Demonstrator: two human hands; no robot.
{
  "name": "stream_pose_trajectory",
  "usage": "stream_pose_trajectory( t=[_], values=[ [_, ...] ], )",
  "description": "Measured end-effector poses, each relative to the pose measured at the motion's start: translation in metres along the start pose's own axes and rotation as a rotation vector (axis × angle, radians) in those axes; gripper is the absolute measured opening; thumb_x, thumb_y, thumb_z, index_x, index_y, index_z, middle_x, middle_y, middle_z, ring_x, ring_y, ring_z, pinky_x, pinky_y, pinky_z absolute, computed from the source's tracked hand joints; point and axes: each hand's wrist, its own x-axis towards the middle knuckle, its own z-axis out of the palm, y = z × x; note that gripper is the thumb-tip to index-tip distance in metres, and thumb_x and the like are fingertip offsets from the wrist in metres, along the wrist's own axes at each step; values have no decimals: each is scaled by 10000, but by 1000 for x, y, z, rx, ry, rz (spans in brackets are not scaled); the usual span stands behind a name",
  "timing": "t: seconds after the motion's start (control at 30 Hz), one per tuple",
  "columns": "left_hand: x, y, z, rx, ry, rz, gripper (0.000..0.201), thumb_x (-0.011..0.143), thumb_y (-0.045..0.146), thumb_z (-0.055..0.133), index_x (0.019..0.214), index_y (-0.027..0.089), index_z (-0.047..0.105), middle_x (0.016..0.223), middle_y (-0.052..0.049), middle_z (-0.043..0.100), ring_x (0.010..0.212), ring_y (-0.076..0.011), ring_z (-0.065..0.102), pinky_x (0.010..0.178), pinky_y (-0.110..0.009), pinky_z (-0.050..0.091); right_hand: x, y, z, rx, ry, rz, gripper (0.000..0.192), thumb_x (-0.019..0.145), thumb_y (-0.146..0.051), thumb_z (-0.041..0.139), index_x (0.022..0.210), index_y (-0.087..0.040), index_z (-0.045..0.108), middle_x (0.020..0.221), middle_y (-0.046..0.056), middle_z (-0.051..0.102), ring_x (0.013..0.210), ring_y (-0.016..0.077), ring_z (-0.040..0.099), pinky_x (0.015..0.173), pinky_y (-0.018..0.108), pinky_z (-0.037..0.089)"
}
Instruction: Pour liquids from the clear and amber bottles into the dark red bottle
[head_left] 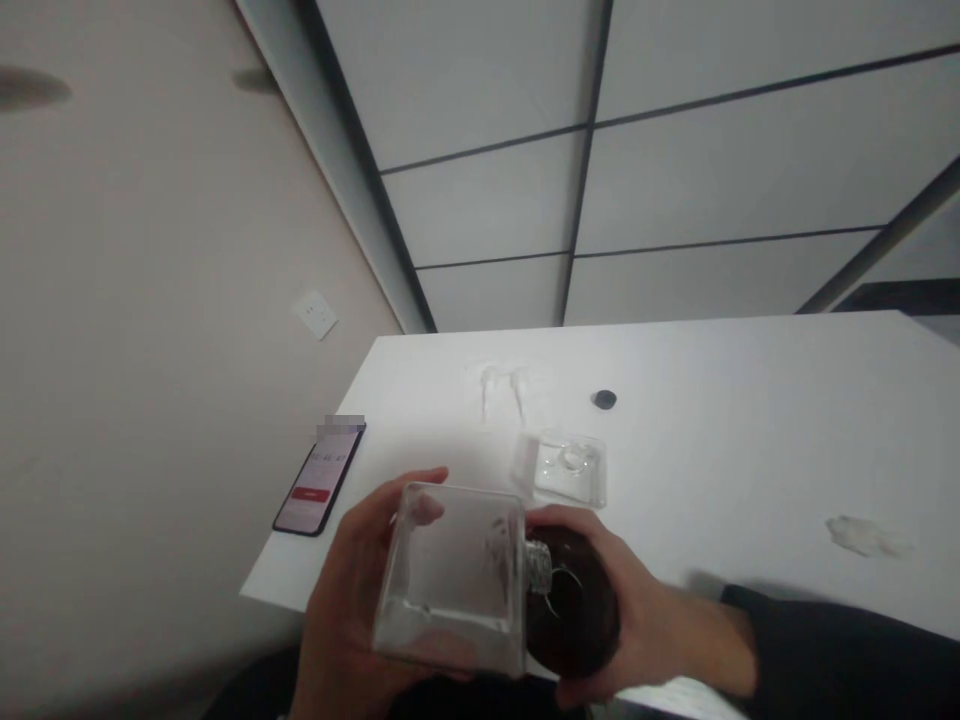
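While both hands work at the near table edge, the left hand (pixel 352 610) is wrapped around a clear square glass bottle (pixel 454 580), fingers curled round its far side, palm underneath. Bottle lies on its side: long axis runs left to right, base toward the left hand, threaded neck pointing right. Looks empty apart from smears on the glass; no label or brand readable on it.

Right hand (pixel 637 610) is closed over a dark round cap (pixel 574 600) sitting at the bottle's neck, thumb on top, fingers below. Cannot tell if the cap is fully seated on the threads or just off them. Dark sleeve (pixel 840 650) covers the right forearm.

White table (pixel 750 440) is under both hands. Just beyond the hands, a clear plastic tray (pixel 566 468) with a moulded round recess, nothing visible in it. Further out beyond the right hand, a small dark round disc (pixel 604 400). Left of the left hand, near the table's left edge, a smartphone (pixel 319 482) lies face up, screen lit, with a red bar; text too small to read. Well right of the right hand, a crumpled bit of clear film (pixel 866 537). White wall socket (pixel 316 314) is on the wall to the left.
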Motion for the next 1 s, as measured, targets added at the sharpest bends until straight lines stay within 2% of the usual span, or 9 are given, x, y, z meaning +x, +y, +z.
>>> stream_pose_trajectory(
  t=[0.13,0.23,0.33,0.4,0.47,0.57,0.67,0.87,1.0],
  values=[
    [3,3,1,7,-11,27,729,623,684,918,1249,348,757,1255,-31,796,948,-251,803,739,-265,669,-2,3,3,89,-23,57,1070,561,-530,1017,1473,-327,496,1396,121,614,1249,328,652,1077,493,525],
    [2,4,-3,32,-19,32,679,701,707,866,1274,360,756,1166,-19,815,993,-258,798,773,-259,665,0,5,4,110,-40,26,1072,536,-532,1025,1454,-338,506,1371,105,620,1238,323,647,1081,501,515],
    [0,4,-9,42,-122,21,718,746,710,839,1353,346,717,1044,-29,812,910,-268,797,704,-282,671,2,6,3,128,-46,25,1086,525,-537,1026,1452,-326,500,1361,108,624,1223,320,656,1060,497,531],
    [-1,5,-11,61,-176,10,752,756,718,827,1392,342,690,1059,-41,802,868,-269,793,672,-299,674,3,5,3,120,-41,15,1083,534,-539,1022,1454,-323,493,1351,103,636,1211,310,667,1062,496,533],
    [-2,7,-13,118,-180,4,757,761,744,803,1396,348,687,1107,-53,794,918,-280,790,708,-315,679,3,2,3,105,-35,-13,1063,555,-531,1017,1455,-328,489,1343,95,651,1207,300,677,1061,487,539],
    [-2,14,-15,213,-151,16,733,758,785,766,1356,363,714,1212,-71,778,1060,-311,767,895,-395,670,4,-6,2,81,-27,-29,1004,601,-492,1009,1451,-338,498,1361,92,660,1228,292,683,1061,468,549],
    [1,21,-18,236,-161,-6,633,766,709,823,1297,373,748,1292,-84,757,1121,-334,746,1005,-477,636,5,-12,2,56,-18,26,957,612,-495,1001,1428,-320,534,1365,104,666,1236,304,684,1058,468,560],
    [7,28,-25,246,-277,-103,638,649,598,944,1214,340,799,1267,-114,751,1200,-383,705,975,-468,651,4,-14,-3,6,-37,102,1052,528,-561,1012,1430,-288,545,1344,118,676,1197,326,697,1063,469,564],
    [-1,29,-16,266,-212,-96,643,683,589,916,1261,345,780,1280,-109,740,1249,-397,677,943,-448,658,0,-13,-6,-5,-31,96,1070,537,-583,1004,1459,-312,533,1352,106,672,1212,324,692,1073,461,562]
  ],
)
